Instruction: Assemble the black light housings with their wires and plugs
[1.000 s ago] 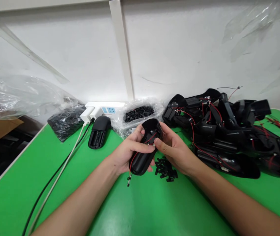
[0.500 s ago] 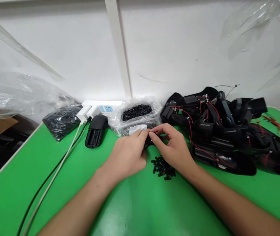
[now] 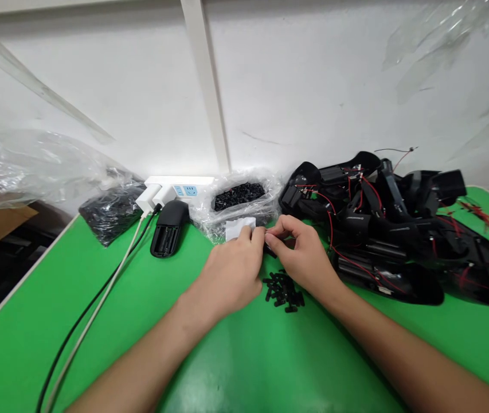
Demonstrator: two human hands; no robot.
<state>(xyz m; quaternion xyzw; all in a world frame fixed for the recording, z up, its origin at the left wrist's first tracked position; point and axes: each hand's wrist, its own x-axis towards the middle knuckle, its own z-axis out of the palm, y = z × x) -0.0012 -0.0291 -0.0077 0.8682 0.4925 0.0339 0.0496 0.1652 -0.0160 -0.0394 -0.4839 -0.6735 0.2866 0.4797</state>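
Note:
My left hand (image 3: 231, 272) lies knuckles up on the green table (image 3: 244, 361), its fingers curled over a black plastic shell that is almost wholly hidden beneath it. My right hand (image 3: 302, 255) meets it from the right, thumb and fingers pinched at a dark edge of that shell (image 3: 269, 249). A small heap of black pegs (image 3: 282, 289) lies just in front of both hands.
A pile of black shells with red wires (image 3: 382, 223) fills the right side. At the back stand a clear bag of black parts (image 3: 239, 198), a white power strip (image 3: 175, 189), a single black shell (image 3: 167, 232) and a dark bag (image 3: 113, 212). Two cables (image 3: 93, 321) run down the left.
One second ago both hands held the black shell up, open side showing with its red wire. They have since lowered it to the table, and my left hand now covers it.

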